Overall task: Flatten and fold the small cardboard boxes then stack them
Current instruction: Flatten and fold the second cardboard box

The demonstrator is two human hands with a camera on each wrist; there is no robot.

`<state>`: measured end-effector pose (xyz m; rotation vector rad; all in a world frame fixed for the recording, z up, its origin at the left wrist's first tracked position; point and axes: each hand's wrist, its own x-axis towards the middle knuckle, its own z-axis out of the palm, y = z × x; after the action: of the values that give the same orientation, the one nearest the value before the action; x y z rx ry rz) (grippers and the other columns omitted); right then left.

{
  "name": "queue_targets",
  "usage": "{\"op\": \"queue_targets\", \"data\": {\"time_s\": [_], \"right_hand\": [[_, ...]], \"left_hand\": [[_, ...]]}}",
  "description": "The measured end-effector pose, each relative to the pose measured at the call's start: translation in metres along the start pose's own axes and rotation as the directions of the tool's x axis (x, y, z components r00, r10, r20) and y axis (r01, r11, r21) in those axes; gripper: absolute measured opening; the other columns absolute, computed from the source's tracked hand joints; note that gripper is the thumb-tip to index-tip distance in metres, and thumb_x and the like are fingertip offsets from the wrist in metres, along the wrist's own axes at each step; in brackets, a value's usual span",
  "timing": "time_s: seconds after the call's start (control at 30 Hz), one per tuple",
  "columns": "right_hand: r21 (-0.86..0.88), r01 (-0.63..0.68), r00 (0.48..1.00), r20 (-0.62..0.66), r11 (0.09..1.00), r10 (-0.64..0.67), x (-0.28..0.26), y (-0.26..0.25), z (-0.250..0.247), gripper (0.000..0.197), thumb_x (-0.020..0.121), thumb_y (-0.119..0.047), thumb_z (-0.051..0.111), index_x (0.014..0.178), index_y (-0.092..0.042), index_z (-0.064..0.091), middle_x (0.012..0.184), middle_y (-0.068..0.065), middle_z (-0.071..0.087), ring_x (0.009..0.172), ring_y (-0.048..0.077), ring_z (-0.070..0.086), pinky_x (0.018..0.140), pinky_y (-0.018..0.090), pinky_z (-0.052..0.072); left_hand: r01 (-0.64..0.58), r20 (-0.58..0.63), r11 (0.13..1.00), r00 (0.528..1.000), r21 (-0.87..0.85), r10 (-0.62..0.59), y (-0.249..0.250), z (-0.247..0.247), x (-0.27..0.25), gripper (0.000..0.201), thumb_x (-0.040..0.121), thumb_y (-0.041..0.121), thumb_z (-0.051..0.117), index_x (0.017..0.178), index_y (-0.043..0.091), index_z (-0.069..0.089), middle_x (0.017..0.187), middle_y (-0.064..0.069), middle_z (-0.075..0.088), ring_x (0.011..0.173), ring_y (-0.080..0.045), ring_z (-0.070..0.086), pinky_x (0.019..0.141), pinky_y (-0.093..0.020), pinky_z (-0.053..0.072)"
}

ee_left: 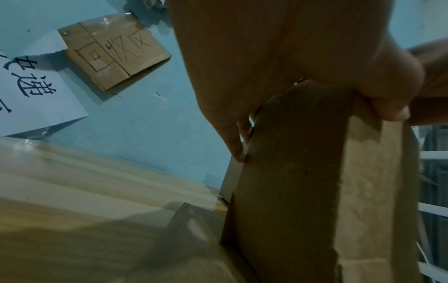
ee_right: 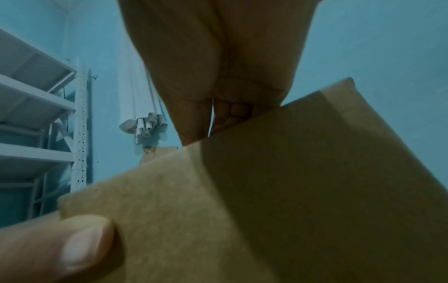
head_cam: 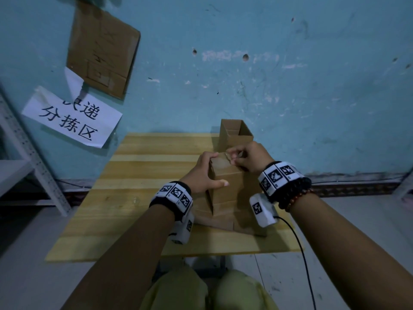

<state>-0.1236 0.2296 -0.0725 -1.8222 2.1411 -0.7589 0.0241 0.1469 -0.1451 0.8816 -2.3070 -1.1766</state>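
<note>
Cardboard box (head_cam: 224, 175), upright on table (head_cam: 143, 175): left hand (head_cam: 202, 173) grip wraps its side; right hand (head_cam: 245, 157) grip pinches tape at top. Advice: steady box, peel slowly.

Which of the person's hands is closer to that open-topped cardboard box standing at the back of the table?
Right. The right hand sits just in front of the open box, overlapping its lower edge in the head view; the left hand is nearer the person, gripping the closed box.

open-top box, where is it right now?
Head view: the open-top box stands upright at the table's far edge by the blue wall, just behind the right hand.
</note>
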Motion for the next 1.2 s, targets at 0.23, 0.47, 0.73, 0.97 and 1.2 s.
{"op": "queue_targets", "data": {"time_s": [0.23, 0.47, 0.73, 0.97, 1.2], "right_hand": [[-0.086, 0.042, 0.998, 0.058, 0.995, -0.037, 0.005, 0.005, 0.002, 0.027, 0.086, -0.012, 0.063, 0.113, -0.008, 0.066, 0.12, 0.012, 0.06, 0.11, 0.024, 0.055, 0.079, 0.017, 0.031], [-0.04, 0.044, 0.998, -0.045, 0.998, -0.046, 0.0, 0.006, 0.008, 0.015, 0.086, -0.01, 0.062, 0.099, -0.004, 0.067, 0.108, 0.01, 0.062, 0.084, 0.01, 0.044, 0.065, 0.017, 0.026], [-0.164, 0.104, 0.985, -0.117, 0.981, -0.124, -0.002, 0.01, 0.018, 0.009, 0.087, -0.008, 0.058, 0.09, -0.003, 0.064, 0.1, 0.012, 0.062, 0.092, 0.027, 0.057, 0.075, 0.024, 0.035], [-0.18, 0.063, 0.987, -0.137, 0.982, -0.089, -0.005, 0.001, 0.016, 0.013, 0.087, -0.012, 0.056, 0.091, -0.002, 0.064, 0.097, 0.016, 0.064, 0.093, 0.031, 0.057, 0.078, 0.03, 0.041], [-0.126, -0.134, 0.975, -0.193, 0.983, 0.108, -0.006, -0.015, 0.016, 0.018, 0.084, -0.011, 0.055, 0.085, 0.001, 0.067, 0.09, 0.022, 0.067, 0.092, 0.034, 0.061, 0.078, 0.034, 0.049]], "left_hand": [[0.016, 0.009, 1.0, 1.0, 0.016, -0.016, 0.004, 0.0, -0.001, 0.087, 0.074, 0.026, 0.076, 0.139, 0.023, 0.017, 0.142, -0.007, 0.026, 0.13, -0.022, 0.036, 0.109, -0.044, 0.037], [0.02, 0.0, 1.0, 1.0, 0.018, -0.02, 0.007, 0.001, -0.004, 0.086, 0.075, 0.024, 0.075, 0.139, 0.021, 0.018, 0.142, -0.006, 0.024, 0.13, -0.022, 0.034, 0.11, -0.043, 0.036], [0.02, -0.005, 1.0, 1.0, 0.013, -0.02, 0.006, 0.002, -0.004, 0.088, 0.074, 0.026, 0.076, 0.14, 0.024, 0.017, 0.142, -0.006, 0.025, 0.13, -0.023, 0.035, 0.109, -0.044, 0.037], [0.016, -0.013, 1.0, 1.0, 0.02, -0.016, 0.006, 0.002, -0.004, 0.088, 0.074, 0.026, 0.075, 0.14, 0.024, 0.017, 0.143, -0.005, 0.025, 0.131, -0.022, 0.035, 0.11, -0.043, 0.037], [0.006, -0.015, 1.0, 1.0, 0.019, -0.005, 0.006, 0.002, -0.004, 0.087, 0.075, 0.025, 0.075, 0.14, 0.022, 0.018, 0.143, -0.006, 0.026, 0.131, -0.021, 0.035, 0.11, -0.043, 0.036]]}}
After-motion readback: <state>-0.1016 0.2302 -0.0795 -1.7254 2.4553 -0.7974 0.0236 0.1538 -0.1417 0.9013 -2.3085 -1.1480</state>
